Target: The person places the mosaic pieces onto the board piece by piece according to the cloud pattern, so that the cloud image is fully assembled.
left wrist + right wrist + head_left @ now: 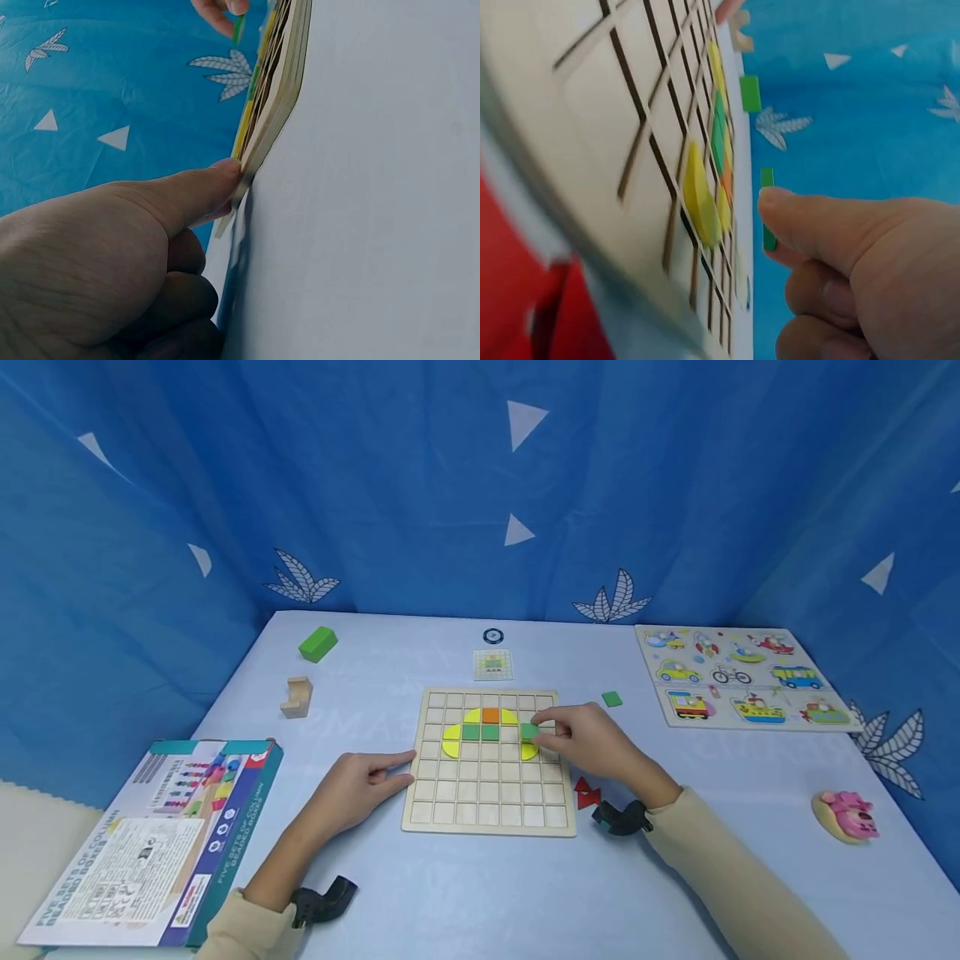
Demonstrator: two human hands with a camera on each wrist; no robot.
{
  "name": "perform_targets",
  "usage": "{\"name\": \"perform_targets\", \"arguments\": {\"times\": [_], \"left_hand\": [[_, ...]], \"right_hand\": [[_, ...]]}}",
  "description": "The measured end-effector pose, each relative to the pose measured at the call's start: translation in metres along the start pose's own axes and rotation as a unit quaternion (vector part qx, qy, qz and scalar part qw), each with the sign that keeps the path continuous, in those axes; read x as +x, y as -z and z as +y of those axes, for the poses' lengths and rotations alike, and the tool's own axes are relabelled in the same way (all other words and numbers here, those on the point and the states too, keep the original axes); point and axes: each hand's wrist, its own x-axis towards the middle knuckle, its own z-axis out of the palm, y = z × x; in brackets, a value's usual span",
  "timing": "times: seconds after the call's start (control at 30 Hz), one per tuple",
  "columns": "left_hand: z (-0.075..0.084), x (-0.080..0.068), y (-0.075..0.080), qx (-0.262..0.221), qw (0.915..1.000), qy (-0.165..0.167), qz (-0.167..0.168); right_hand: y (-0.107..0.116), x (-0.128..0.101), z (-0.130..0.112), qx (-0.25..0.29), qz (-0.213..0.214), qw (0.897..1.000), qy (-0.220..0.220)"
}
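Observation:
A wooden grid board [457, 793] lies flat on the table. Its cells hold yellow curved pieces [452, 742], an orange square [490, 716] and two green squares [480, 732]. My right hand [588, 739] pinches a green square tile [769, 225] between thumb and forefinger, raised over the board's right half, near a yellow piece [700, 196]. My left hand [356, 789] touches the board's left edge with outstretched thumb [199, 191] and forefinger, the two tips apart along that edge; its other fingers are curled beneath.
A pattern card [492, 665] and a round black disc [492, 636] lie behind the board. Right are a green tile [612, 699], red triangles [587, 793], a vehicle puzzle [742, 681] and a pink toy [847, 816]. Left are a green block [318, 644], a wooden block [297, 697] and a box [150, 852].

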Motion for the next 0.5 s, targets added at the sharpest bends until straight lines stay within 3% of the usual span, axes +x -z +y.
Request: {"name": "perform_targets", "arguments": {"times": [0.27,0.5], "left_hand": [[0.001,-0.001,0.0,0.004,1.0,-0.001,0.001],[0.0,0.0,0.0,0.007,1.0,0.0,0.001]], "right_hand": [[-0.019,0.016,-0.012,0.011,-0.001,1.0,0.004],[-0.029,0.019,-0.012,-0.037,0.013,0.999,0.02]]}}
